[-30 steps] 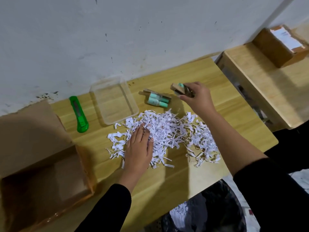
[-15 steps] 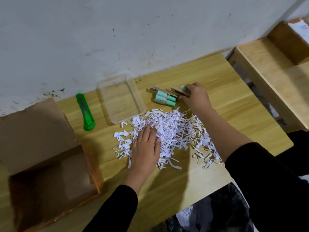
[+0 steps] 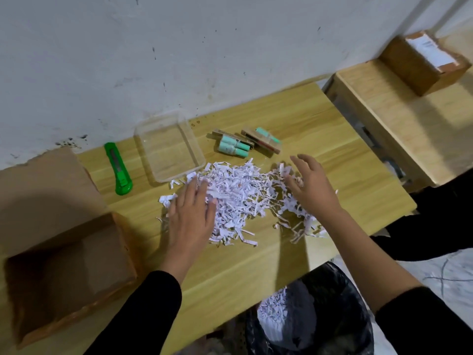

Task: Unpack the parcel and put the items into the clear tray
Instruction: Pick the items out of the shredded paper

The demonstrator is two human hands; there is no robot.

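Note:
An empty clear tray (image 3: 190, 142) stands near the wall on the wooden table. To its right lie two packs of teal tubes on brown card, the left pack (image 3: 233, 146) and the right pack (image 3: 265, 138), side by side. A heap of white shredded paper (image 3: 243, 196) spreads in front of them. My left hand (image 3: 190, 216) rests flat and open on the heap's left side. My right hand (image 3: 311, 185) hovers open over the heap's right side, holding nothing. The opened cardboard parcel (image 3: 64, 272) sits at the front left, its inside dark.
A green utility knife (image 3: 118, 168) lies left of the tray. A black-lined bin (image 3: 307, 311) with shredded paper stands below the table's front edge. A second table at the right carries a sealed cardboard box (image 3: 422, 61). The wall runs right behind the tray.
My right hand set the second tube pack down beside the first, let go and pulled back over the shredded paper. My left hand stayed on the heap.

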